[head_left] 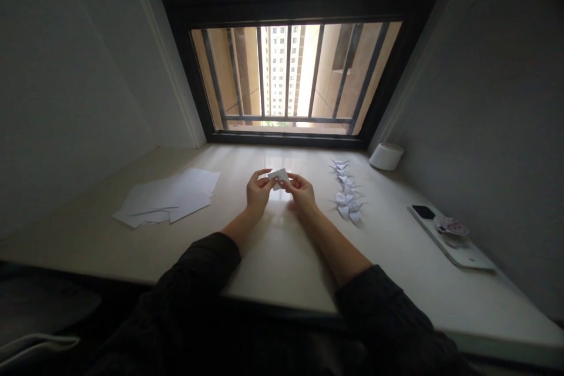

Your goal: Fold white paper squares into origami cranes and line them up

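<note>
While left grip (258,189) and right grip (302,190) pinched paper (278,174) between them, it seemed light, crease-prone, best held at edges.

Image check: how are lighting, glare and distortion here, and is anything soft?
Head view: backlit by the window, parts of the outside blown out; dark sleeves and picture corners lose detail; glare sits on the countertop around the left hand and right hand; wide-angle stretch shows toward the edges; detail on the held white paper looks soft.
</note>
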Demonstrator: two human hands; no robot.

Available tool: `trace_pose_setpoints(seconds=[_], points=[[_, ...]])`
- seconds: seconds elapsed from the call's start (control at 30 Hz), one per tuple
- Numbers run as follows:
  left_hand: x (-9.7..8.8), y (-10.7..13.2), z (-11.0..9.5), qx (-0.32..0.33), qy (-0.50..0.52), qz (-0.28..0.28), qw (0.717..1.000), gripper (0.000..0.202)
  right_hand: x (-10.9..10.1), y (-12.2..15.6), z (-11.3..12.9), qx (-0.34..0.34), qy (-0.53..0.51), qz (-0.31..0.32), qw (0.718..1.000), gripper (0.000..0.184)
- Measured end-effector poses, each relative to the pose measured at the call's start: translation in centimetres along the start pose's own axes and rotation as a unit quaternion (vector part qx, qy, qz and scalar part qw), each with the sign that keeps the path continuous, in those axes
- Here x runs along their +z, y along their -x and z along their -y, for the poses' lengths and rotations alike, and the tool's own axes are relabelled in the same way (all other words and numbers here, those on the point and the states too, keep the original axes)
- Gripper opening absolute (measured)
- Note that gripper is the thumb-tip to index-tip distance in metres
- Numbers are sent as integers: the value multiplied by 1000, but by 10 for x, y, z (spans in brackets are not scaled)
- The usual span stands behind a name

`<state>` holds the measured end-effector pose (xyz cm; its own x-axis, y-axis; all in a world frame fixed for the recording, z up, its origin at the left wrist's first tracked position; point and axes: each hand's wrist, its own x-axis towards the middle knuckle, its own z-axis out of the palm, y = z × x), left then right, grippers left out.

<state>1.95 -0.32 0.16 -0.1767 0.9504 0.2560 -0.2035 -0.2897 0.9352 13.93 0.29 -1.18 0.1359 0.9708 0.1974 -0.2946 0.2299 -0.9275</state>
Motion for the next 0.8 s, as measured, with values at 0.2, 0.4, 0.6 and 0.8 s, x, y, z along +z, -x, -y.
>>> trace_pose_setpoints(seconds=[0.2, 0.4, 0.6, 0.8], points=[[-1, -4, 2, -29, 29, -57, 998, 48, -3, -4, -1, 36, 6, 51, 998, 46], [-2, -7, 4, -38, 34, -29, 998, 39, -9, -6, 2, 35, 37, 49, 998, 42], [-6, -9, 4, -23, -5, -4, 1000, 33, -9, -3, 5, 38, 35, 9, 999, 37], [-12, -8, 3, 52, -149, -14, 987, 39, -11, -5, 5, -12, 7, -16, 1000, 34]])
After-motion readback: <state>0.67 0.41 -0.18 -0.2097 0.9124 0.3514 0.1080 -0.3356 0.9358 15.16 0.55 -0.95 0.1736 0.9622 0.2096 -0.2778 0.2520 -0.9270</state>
